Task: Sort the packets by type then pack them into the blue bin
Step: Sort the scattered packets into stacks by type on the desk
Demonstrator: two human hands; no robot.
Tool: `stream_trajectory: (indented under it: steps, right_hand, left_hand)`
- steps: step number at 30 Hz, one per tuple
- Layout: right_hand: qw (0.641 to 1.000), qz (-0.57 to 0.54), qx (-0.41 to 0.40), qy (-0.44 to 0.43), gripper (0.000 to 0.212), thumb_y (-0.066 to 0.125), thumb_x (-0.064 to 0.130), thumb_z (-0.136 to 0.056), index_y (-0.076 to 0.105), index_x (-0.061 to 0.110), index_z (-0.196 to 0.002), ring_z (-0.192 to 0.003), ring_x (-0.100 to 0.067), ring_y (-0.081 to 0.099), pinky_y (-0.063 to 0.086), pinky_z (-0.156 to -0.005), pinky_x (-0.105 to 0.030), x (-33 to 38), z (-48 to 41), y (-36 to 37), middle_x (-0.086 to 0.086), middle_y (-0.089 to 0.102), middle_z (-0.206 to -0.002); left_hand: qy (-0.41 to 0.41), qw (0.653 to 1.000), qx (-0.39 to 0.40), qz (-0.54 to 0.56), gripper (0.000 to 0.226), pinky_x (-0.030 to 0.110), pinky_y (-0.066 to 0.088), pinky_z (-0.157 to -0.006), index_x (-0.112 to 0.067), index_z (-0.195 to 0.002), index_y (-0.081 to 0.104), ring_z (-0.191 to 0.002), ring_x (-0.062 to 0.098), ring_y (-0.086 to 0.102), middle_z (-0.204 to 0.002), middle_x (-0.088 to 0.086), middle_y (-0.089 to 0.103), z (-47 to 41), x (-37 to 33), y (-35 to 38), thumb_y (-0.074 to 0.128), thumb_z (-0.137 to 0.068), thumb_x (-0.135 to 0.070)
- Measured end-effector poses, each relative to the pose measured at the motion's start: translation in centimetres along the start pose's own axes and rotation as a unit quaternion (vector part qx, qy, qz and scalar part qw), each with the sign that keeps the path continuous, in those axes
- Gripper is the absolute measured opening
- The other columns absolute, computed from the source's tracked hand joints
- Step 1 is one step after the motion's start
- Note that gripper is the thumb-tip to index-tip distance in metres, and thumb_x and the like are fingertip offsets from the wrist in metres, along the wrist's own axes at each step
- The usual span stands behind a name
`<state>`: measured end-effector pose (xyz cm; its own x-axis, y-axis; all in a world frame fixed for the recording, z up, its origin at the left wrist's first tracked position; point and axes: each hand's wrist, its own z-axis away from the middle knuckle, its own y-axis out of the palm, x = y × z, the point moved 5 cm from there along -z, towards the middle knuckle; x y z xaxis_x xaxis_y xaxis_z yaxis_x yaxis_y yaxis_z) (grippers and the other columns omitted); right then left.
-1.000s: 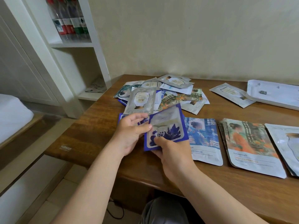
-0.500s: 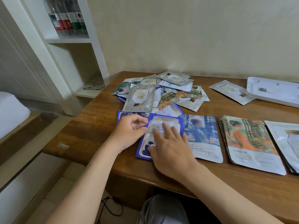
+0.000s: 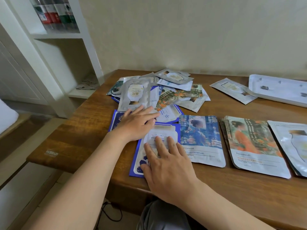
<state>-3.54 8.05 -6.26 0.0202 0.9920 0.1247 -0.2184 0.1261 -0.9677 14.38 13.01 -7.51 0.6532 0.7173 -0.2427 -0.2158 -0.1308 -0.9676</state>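
Note:
A navy-and-white packet [image 3: 141,156] lies flat near the table's front edge. My right hand [image 3: 166,166] presses flat on it, fingers spread. My left hand [image 3: 137,123] reaches forward, palm down, over another navy packet [image 3: 116,120], its fingertips at the lower edge of the silver packet [image 3: 134,95] on the mixed pile [image 3: 174,93]. To the right lie sorted stacks: a blue-lady packet [image 3: 202,140], an orange-lady stack [image 3: 252,145] and a silver stack [image 3: 294,143]. No blue bin is in view.
A lone silver packet [image 3: 232,88] and a white tray [image 3: 279,90] sit at the back right of the wooden table [image 3: 79,130]. A white shelf unit [image 3: 66,52] with bottles stands at the left. The wall runs close behind the table.
The navy packet was held up in both hands; it now lies flat under my right hand. My left hand has let go and moved forward toward the pile.

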Motion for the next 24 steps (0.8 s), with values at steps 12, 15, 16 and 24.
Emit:
stream_trajectory:
  steps: [12,15,16,24]
  right_hand:
    - [0.999,0.007,0.028,-0.017,0.067,0.024,0.059,-0.104,0.007,0.029,-0.161,-0.154,-0.041,-0.007,0.003,-0.123,-0.055,1.1,1.1,-0.3,-0.009,-0.004,-0.17]
    - [1.0,0.006,0.008,-0.016,0.066,0.024,0.061,-0.103,0.011,0.03,-0.16,-0.154,-0.041,-0.001,0.008,-0.122,-0.055,1.0,0.3,-0.5,-0.009,0.002,-0.17]
    - [1.0,0.007,0.001,-0.014,0.066,0.024,0.061,-0.103,0.012,0.03,-0.16,-0.154,-0.042,0.001,0.01,-0.122,-0.055,1.0,-0.1,-0.6,-0.009,0.003,-0.17]
    - [1.0,0.013,-0.001,-0.027,0.064,0.031,0.06,-0.102,0.019,0.027,-0.156,-0.152,-0.042,0.006,0.016,-0.119,-0.055,1.5,-0.8,-0.9,-0.01,0.009,-0.168]
  left_hand:
    - [-0.018,1.0,-0.005,-0.003,0.043,0.053,-0.002,-0.126,-0.055,-0.151,0.033,-0.158,0.011,0.0,-0.169,-0.02,0.012,-1.9,2.1,-0.5,0.022,-0.11,-0.05]
    - [-0.02,1.0,-0.008,-0.002,0.043,0.053,-0.001,-0.126,-0.055,-0.151,0.034,-0.158,0.011,0.001,-0.169,-0.02,0.013,-2.3,2.3,-0.7,0.022,-0.11,-0.05]
    - [-0.021,1.0,-0.008,-0.002,0.043,0.053,-0.001,-0.125,-0.054,-0.151,0.034,-0.158,0.012,0.001,-0.169,-0.02,0.013,-2.4,2.4,-0.8,0.023,-0.11,-0.049]
    - [-0.033,0.999,-0.004,0.005,0.043,0.051,0.0,-0.127,-0.054,-0.152,0.033,-0.158,0.011,0.001,-0.169,-0.02,0.013,-3.5,3.9,-1.6,0.023,-0.11,-0.048]
